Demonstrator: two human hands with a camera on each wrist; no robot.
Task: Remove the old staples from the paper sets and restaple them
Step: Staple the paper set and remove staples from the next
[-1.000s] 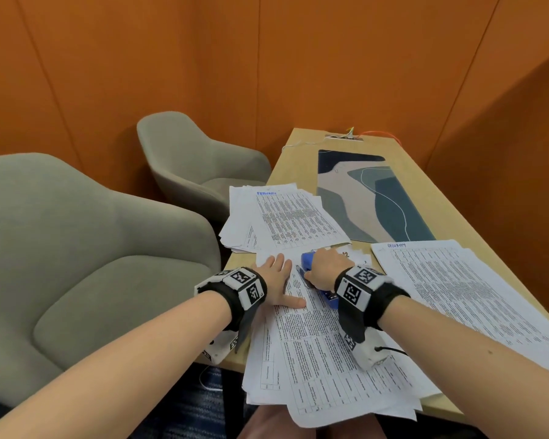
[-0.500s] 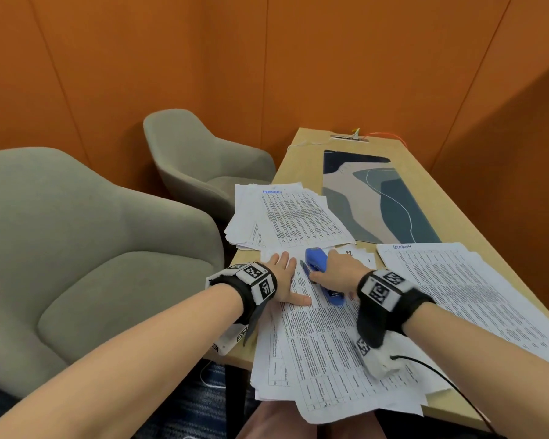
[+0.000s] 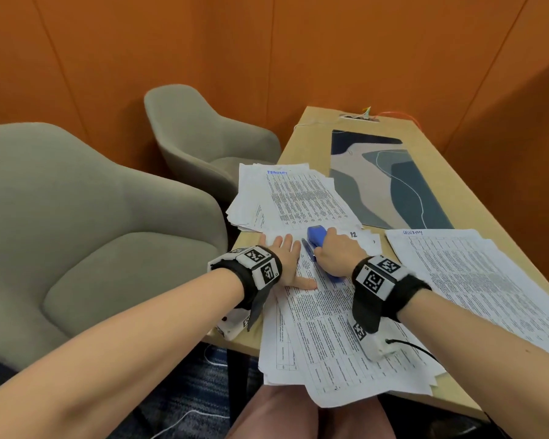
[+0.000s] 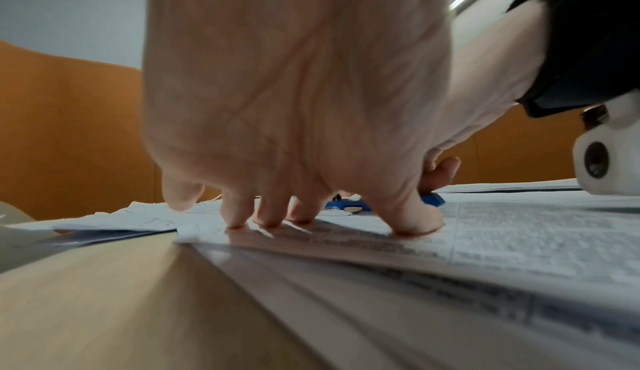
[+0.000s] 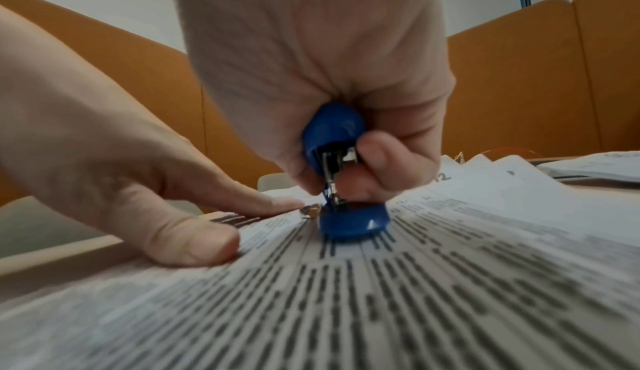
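A set of printed sheets (image 3: 327, 331) lies at the near table edge, overhanging it. My left hand (image 3: 286, 259) presses flat on its top left corner, fingers spread and straight (image 4: 263, 211). My right hand (image 3: 335, 251) grips a blue stapler (image 3: 317, 236), which stands on the same corner just right of the left hand. In the right wrist view the stapler (image 5: 341, 173) has its base on the paper, its jaws are parted, and a small bent metal staple (image 5: 310, 211) lies beside it near my left index fingertip.
A stack headed in blue ink (image 3: 293, 198) lies beyond my hands, another wide stack (image 3: 479, 277) to the right. A blue-grey desk mat (image 3: 390, 182) covers the far table (image 3: 301, 137). Two grey chairs (image 3: 86, 223) stand left. Cables sit at the far end.
My right hand has eased back, so more of the stapler's blue top shows past the knuckles. The left hand stays pressed on the paper corner.
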